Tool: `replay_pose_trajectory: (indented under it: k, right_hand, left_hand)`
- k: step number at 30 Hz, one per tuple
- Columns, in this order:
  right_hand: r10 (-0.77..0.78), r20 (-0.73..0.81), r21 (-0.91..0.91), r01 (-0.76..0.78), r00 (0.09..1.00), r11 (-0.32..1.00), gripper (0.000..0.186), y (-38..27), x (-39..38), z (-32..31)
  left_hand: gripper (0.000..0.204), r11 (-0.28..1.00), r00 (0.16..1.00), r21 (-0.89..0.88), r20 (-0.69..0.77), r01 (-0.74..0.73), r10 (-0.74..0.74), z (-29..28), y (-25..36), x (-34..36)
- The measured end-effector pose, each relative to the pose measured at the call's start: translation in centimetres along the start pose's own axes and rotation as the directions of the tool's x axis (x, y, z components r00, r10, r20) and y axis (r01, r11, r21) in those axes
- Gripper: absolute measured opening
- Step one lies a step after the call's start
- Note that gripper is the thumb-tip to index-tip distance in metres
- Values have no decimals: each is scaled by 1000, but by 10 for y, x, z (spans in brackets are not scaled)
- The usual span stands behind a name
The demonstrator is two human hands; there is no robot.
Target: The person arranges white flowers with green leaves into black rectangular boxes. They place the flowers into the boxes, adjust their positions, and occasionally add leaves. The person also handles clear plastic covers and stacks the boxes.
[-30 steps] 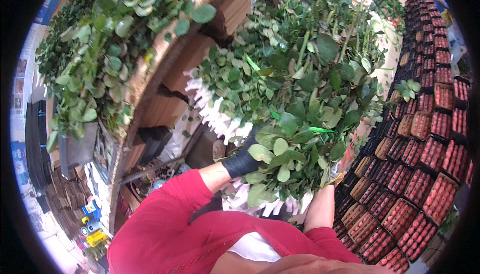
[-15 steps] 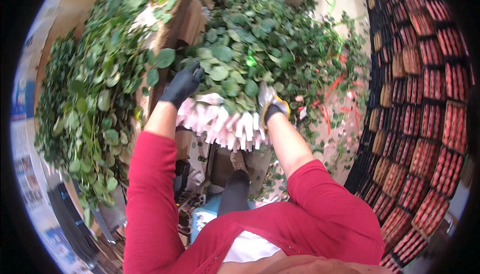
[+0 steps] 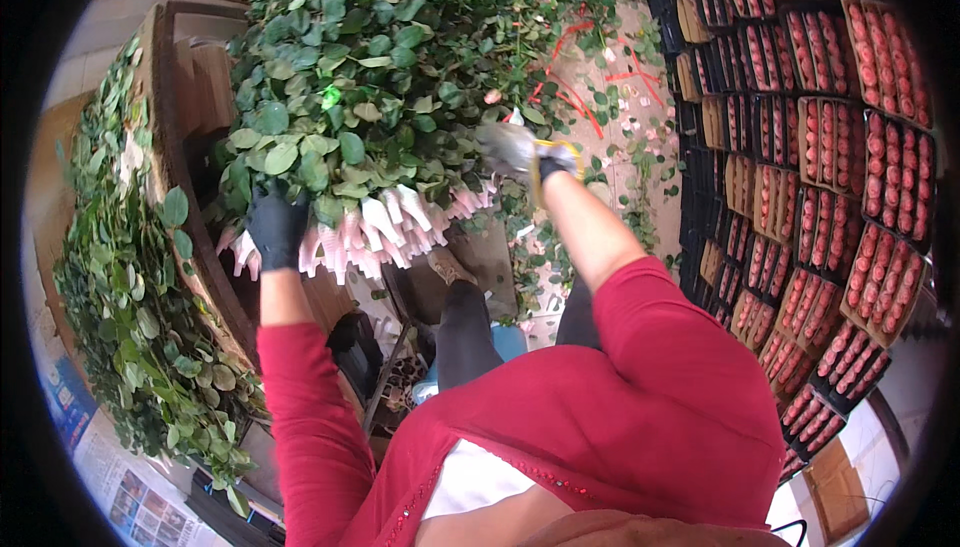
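Note:
My left hand (image 3: 277,224), in a black glove, reaches into the near edge of a large heap of leafy stems (image 3: 350,77), its fingertips hidden among the leaves. Pale pink-white wrapped pieces (image 3: 385,217) stick out in a ragged row along that edge, beside the hand. My right hand (image 3: 525,155), in a grey glove with a yellow cuff over black, is at the right side of the same heap. Its fingers are smeared by motion, so I cannot tell what they grip.
More leafy stems (image 3: 125,277) lie on a wooden-edged bench (image 3: 190,247) at left. At right stand tightly stacked trays of pink rose heads (image 3: 890,167). Red ties (image 3: 580,97) and fallen leaves litter the pale floor (image 3: 640,187). My foot (image 3: 450,267) shows below the heap.
The large heap sits farther up the view. My left hand has moved left and lower than half a second ago; my right hand has moved slightly up. The view has shifted.

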State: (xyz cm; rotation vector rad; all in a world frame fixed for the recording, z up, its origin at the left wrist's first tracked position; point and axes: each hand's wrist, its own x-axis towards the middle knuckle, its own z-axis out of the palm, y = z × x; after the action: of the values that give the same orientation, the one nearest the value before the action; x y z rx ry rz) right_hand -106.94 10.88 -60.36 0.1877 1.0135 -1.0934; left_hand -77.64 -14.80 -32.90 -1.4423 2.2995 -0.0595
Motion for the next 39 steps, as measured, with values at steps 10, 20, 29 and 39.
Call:
replay_pose_trajectory:
  k: [10,20,29,39]
  right_hand:
    - [63,-46,390,-40,997,920,31,55,-10,-163]
    - [-574,-411,-703,155,709,694,21,-86,153,-114]
    - [-625,-171,-43,628,762,777,36,-134,20,-69]
    - [-332,-524,-847,-438,784,302,65,-103,-62,-305]
  left_hand:
    - [48,885,909,-297,-327,-359,259,9,196,-95]
    - [56,984,919,-20,-362,-175,156,40,186,-51]
    - [62,993,962,79,-250,-93,110,63,177,-46]
    - [59,988,968,124,-221,-92,118,60,174,-32]
